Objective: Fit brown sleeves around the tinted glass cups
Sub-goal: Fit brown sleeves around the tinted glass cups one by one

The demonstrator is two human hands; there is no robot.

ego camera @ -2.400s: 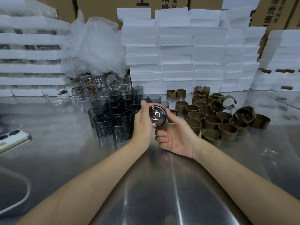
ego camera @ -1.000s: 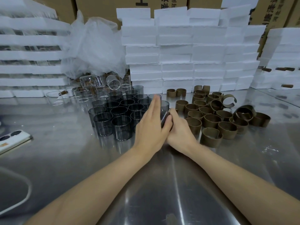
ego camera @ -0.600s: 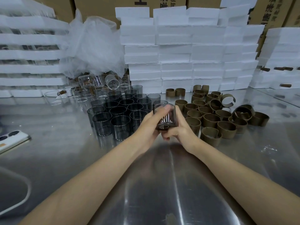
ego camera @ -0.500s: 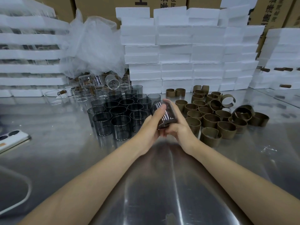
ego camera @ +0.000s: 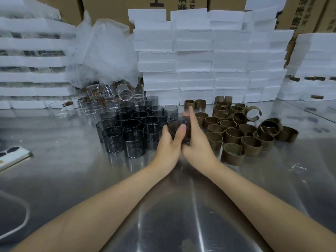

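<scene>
Tinted glass cup held just above the desk, my left hand curled round it with the thumb across its wall, my right hand pressing straight fingers to its other side. Blur hides whether a sleeve sits on it. Left of that cup stand many bare tinted cups; right of it lie dozens of brown sleeves, so I judge most of the job remains.

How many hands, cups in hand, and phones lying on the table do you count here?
Hands: 2 (left hand, right hand)
Cups in hand: 1 (tinted cup, between both hands)
Phones: 1 (phone, at the table's left edge)
Total: 4
</scene>
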